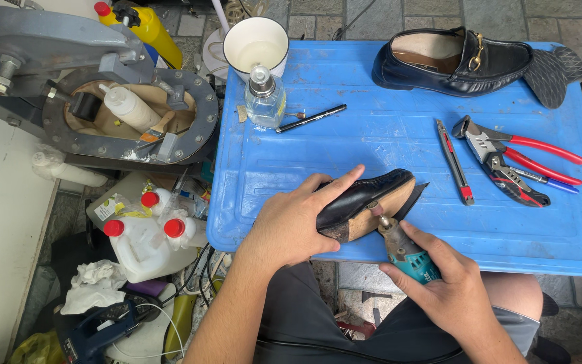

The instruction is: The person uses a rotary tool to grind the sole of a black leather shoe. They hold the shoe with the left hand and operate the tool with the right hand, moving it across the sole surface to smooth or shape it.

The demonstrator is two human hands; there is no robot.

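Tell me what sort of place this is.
Most likely a shoe repair stall or workshop. The left hand steadies a black shoe while the right hand holds a rotary tool at its sole; pliers and a sole press sit nearby.

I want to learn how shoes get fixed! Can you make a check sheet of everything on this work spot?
Surface: blue plastic tabletop, scuffed.
Job's things: black shoe on its side; teal rotary tool tip at its sole.
Clutter: second loafer, pliers, utility knife, pen, glass bottle, white cup.
Grippers: left hand holds the shoe; right hand grips the tool.
Cables: black cord across the lap.
Surroundings: grey press machine, white jugs.
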